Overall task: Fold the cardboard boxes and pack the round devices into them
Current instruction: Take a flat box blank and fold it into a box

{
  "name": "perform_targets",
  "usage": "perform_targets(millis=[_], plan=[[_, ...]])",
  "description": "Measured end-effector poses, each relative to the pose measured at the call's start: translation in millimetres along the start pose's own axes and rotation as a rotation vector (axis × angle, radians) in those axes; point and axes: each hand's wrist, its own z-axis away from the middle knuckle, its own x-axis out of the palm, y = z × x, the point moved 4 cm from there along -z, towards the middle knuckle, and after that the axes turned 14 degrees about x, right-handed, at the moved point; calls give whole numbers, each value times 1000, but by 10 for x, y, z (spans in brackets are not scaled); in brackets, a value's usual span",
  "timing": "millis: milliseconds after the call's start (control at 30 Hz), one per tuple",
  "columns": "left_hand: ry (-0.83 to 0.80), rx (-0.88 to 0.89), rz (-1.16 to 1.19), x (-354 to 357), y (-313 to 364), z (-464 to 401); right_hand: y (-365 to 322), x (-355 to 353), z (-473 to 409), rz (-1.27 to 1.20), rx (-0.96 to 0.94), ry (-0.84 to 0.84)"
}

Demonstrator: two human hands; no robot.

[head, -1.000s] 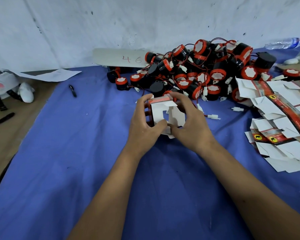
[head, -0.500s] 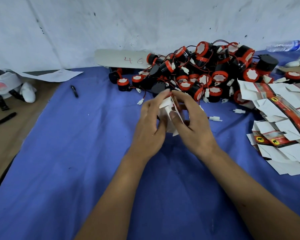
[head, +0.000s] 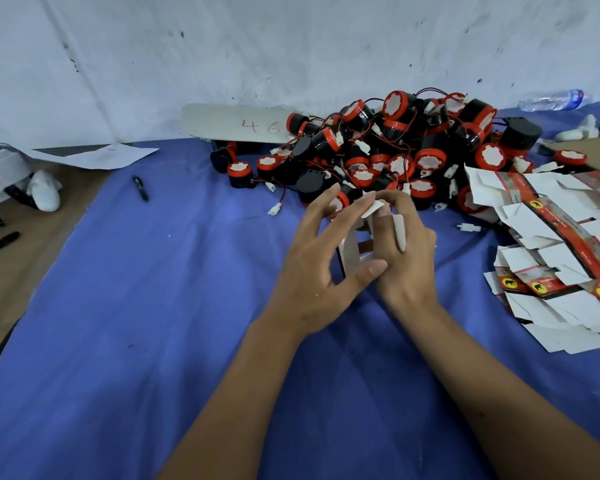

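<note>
While the pile of round devices (head: 395,147) is sitting behind on the blue cloth (head: 153,323), I am seeing my left hand (head: 323,265) and right hand (head: 406,258) both gripping the half-folded cardboard box (head: 352,249) between them, fingers pinching its white flaps, with flat boxes (head: 551,244) lying to the right.

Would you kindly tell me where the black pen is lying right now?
In the head view, the pen lies on the blue cloth at left, near its edge, left of the device pile.

Blue cloth (head: 153,323) matt, creased. Box (head: 352,249) plain white card. Devices (head: 400,131) glossy black-red plastic. Flat boxes (head: 551,237) printed card.
</note>
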Motion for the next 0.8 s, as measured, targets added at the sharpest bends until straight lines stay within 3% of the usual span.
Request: perform_targets(millis=[467, 600, 700, 800], plan=[[-30, 63, -152, -27, 10, -17, -43, -24, -5, 39, 94, -41], [-13, 41, -132, -17, -5, 4, -60, 77, -22, -187, 175, -285], [87, 9, -135, -58, -25, 12, -42, 182, 3, -315, 293, -468], [172, -68, -178, -81, -58, 27, -34, 247, 32, -343, 328, -545]])
